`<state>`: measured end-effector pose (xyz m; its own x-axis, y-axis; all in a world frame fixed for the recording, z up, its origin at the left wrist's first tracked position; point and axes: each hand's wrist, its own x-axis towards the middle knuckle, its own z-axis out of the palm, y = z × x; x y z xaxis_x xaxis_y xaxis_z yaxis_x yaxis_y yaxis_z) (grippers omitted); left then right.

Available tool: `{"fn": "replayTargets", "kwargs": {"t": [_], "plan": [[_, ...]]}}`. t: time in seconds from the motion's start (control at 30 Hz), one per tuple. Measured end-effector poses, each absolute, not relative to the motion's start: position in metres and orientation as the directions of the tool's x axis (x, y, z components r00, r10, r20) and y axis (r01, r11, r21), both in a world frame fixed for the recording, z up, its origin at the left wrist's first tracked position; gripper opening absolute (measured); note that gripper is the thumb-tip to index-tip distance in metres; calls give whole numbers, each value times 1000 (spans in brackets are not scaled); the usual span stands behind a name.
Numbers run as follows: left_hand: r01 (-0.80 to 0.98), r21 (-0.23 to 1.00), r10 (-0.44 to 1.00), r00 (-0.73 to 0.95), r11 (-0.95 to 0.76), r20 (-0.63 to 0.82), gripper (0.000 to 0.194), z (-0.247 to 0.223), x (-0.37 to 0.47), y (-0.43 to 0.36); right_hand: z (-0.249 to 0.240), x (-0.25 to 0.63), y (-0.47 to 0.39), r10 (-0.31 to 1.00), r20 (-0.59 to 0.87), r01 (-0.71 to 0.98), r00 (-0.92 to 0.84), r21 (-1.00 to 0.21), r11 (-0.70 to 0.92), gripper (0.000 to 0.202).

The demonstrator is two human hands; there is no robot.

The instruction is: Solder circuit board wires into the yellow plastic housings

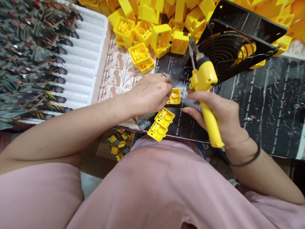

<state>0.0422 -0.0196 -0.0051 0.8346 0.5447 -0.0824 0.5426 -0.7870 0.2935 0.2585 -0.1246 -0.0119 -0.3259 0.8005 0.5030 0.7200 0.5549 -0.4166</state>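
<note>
My right hand [221, 114] holds a yellow soldering gun [206, 79], its metal tip pointing up and away from me. My left hand [154, 92] is closed over the left part of a yellow housing [175, 96] on the black mat [188, 124]; whatever its fingertips pinch is hidden. Just below that hand, two more open yellow housings [165, 117] with round grilles lie touching at the table's front edge. Beside them is a small grey-green circuit board [143, 121], partly under my left forearm.
A black fan [228, 47] stands behind my right hand. Many yellow housings [149, 12] are piled at the back. A white foam tray [91, 57] with wired boards [28, 60] fills the left. Below the edge, a box [95, 159] holds yellow parts.
</note>
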Motion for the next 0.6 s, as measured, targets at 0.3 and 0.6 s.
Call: {"fn": "replayTargets", "kwargs": {"t": [0.3, 0.6], "plan": [[541, 452, 588, 808, -710, -43, 22, -5, 17, -14, -51, 249, -101, 843, 391, 620, -370, -572, 537, 47], [613, 589, 722, 688, -527, -71, 22, -3, 11, -20, -5, 262, -165, 783, 605, 675, -145, -518, 525, 31]]}}
